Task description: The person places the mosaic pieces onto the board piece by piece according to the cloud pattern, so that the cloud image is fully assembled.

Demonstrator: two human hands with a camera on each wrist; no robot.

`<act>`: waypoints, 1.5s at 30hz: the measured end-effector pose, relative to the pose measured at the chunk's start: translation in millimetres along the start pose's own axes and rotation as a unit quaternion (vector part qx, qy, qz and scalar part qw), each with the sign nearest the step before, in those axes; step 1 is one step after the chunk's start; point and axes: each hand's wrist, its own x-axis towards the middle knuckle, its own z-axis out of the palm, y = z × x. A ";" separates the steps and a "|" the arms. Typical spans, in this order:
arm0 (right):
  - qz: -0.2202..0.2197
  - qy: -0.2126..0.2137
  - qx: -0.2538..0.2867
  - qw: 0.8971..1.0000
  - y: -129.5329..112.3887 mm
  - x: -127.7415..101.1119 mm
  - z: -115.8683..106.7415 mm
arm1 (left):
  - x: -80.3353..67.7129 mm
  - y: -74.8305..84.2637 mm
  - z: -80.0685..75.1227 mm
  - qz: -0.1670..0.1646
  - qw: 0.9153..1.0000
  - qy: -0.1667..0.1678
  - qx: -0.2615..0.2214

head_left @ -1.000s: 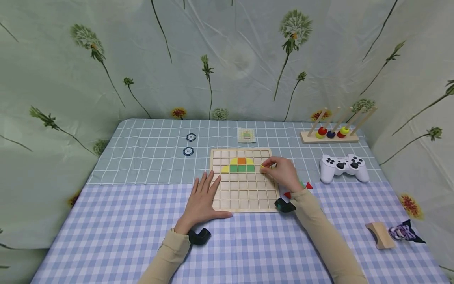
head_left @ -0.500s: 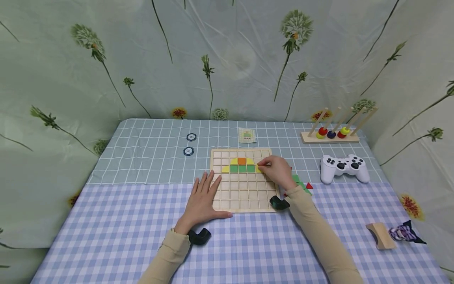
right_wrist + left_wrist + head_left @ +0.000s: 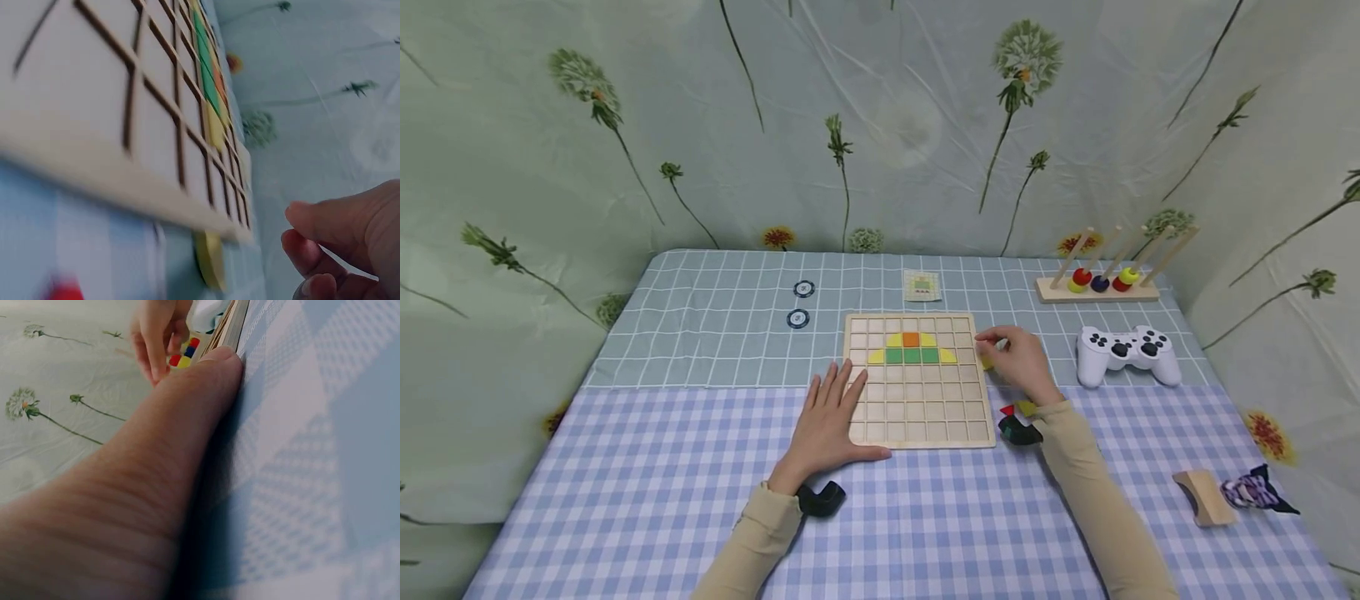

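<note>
The board (image 3: 917, 382) is a pale wooden square cut into a grid of small cells, lying flat in the middle of the surface (image 3: 625, 467) where the grey-green cloth meets the blue check cloth. Its upper rows carry coloured tiles: an orange tile (image 3: 911, 339) with yellow curved pieces on either side, and below it a row of green tiles (image 3: 912, 356) ending in a yellow piece (image 3: 876, 357) on the left and another on the right. The other cells are bare wood.

The left hand (image 3: 829, 423) lies flat with fingers straight and spread, its fingertips on the board's lower left corner and its thumb along the near edge.

The right hand (image 3: 1019, 360) is just off the board's right edge, fingers loosely curled; whether they hold anything cannot be told. A yellow piece (image 3: 210, 259) lies on the cloth just beside the board's edge, close to those fingers. Red and green pieces (image 3: 1017, 409) lie near that wrist.

Farther right sits a white controller (image 3: 1126, 351).
</note>
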 end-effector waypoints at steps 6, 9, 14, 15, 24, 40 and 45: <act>0.001 -0.023 -0.022 1.000 13.4 -3.5 -18.3 | 0.2 -0.5 -0.2 0.003 1.000 0.004 0.001; -0.001 -0.068 -0.039 0.997 16.1 -4.7 -20.8 | 0.4 -0.4 -0.1 0.003 1.000 0.004 -0.001; -0.008 -0.131 -0.070 0.989 15.7 -4.9 -18.8 | 0.6 -0.6 -0.2 0.003 1.000 0.005 -0.004; -0.009 -0.136 -0.077 0.988 15.4 -5.0 -18.2 | 0.7 -0.7 -0.1 0.003 1.000 0.004 -0.005; 0.001 -0.122 -0.121 0.985 14.5 -1.5 -15.0 | 1.3 -0.3 -1.9 0.001 1.000 0.004 -0.006; 0.048 -0.105 -0.060 0.991 7.1 -6.6 -18.4 | 1.3 0.2 -1.5 -0.001 1.000 -0.001 -0.001; 0.023 -0.076 -0.065 0.995 -1.7 -11.9 -15.2 | 0.8 -0.4 -0.2 -0.001 1.000 -0.002 0.001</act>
